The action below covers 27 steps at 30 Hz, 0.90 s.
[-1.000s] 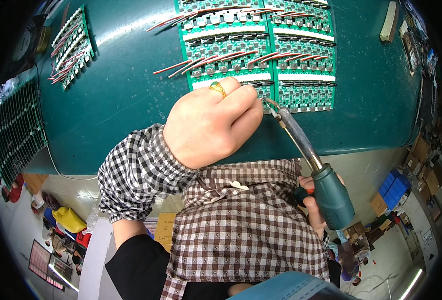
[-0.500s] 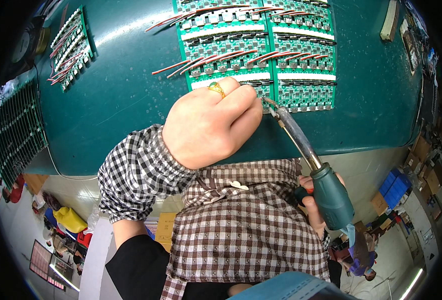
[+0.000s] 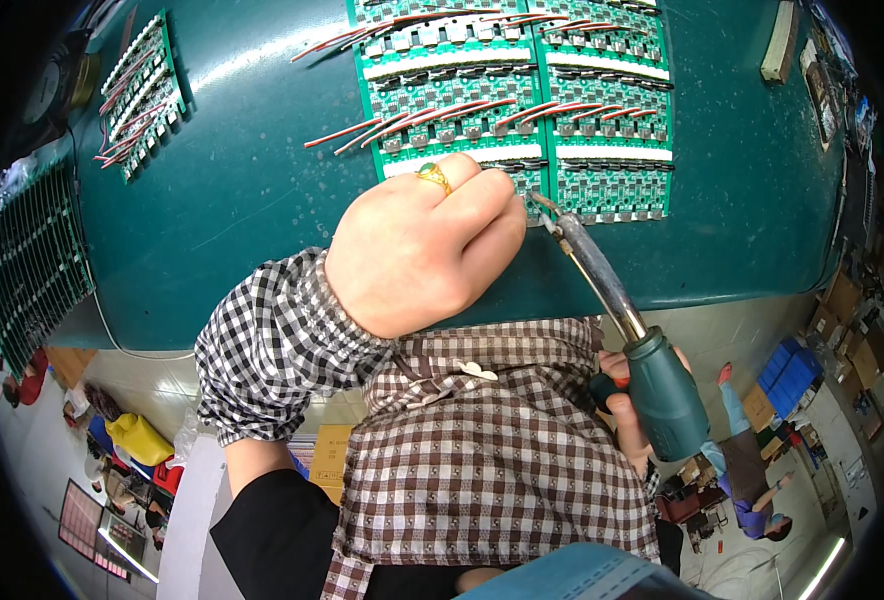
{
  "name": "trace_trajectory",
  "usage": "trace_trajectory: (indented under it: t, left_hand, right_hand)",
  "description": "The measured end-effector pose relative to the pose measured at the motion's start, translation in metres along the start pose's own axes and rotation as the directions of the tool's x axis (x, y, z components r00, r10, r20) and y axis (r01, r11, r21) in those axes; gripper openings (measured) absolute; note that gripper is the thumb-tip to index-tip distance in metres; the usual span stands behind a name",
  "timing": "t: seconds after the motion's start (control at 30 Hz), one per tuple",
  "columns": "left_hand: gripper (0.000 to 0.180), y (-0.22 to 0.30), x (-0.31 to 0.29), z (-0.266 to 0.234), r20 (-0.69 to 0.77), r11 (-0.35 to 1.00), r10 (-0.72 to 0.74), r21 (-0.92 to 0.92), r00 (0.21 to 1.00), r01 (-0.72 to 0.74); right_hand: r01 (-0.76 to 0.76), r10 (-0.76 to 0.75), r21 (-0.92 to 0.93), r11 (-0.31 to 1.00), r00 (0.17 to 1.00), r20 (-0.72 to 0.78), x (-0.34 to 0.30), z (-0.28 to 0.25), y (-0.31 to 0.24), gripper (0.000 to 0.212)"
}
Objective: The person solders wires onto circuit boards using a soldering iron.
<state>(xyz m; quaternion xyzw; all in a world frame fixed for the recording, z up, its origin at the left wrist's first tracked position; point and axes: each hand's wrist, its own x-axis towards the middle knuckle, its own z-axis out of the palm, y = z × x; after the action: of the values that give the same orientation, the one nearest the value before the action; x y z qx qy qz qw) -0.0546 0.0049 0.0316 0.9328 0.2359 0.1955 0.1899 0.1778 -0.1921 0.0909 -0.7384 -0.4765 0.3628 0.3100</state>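
My left hand, with a gold ring set with a green stone, rests over the near edge of a panel of green circuit boards. Its fingers are curled together, and whatever they may grip is hidden beneath them. Low on the right, my right hand wraps round the green handle of a soldering iron. The iron slants up to the left, its tip at the boards' near edge beside my left fingertips. Red, white and black wires lie in rows across the boards.
Another wired board lies at the far left of the green table. Stacked boards stand at the left edge. A pale bar lies at the far right. On the lower right, another person is beyond the table.
The soldering iron has shifted very slightly, while my left hand stays in place. The person at the lower right has moved and shows more fully.
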Motion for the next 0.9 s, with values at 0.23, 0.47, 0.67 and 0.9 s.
trace_trajectory:
  t: [0.23, 0.47, 0.67, 0.9]
  left_hand:
    - [0.034, 0.000, -0.001, 0.000, 0.005, 1.000, -0.002, 0.015, 1.000, 0.002]
    - [0.034, -0.001, 0.000, 0.000, 0.007, 1.000, 0.000, 0.007, 1.000, 0.000]
    - [0.034, -0.001, 0.000, 0.000, 0.005, 1.000, 0.003, 0.011, 1.000, -0.004]
    - [0.035, 0.000, 0.000, 0.000, -0.002, 1.000, 0.007, 0.016, 1.000, -0.007]
  right_hand:
    - [-0.015, 0.015, 0.026, 1.000, 1.000, -0.012, 0.000, 0.004, 0.000, 0.043]
    - [0.038, -0.036, 0.052, 0.998, 0.999, -0.037, -0.005, 0.005, 0.008, 0.043]
    - [0.010, -0.010, 0.035, 0.999, 1.000, -0.002, 0.000, 0.001, 0.000, 0.041]
    - [0.030, -0.030, 0.039, 0.999, 1.000, -0.004, -0.001, 0.000, 0.004, 0.040]
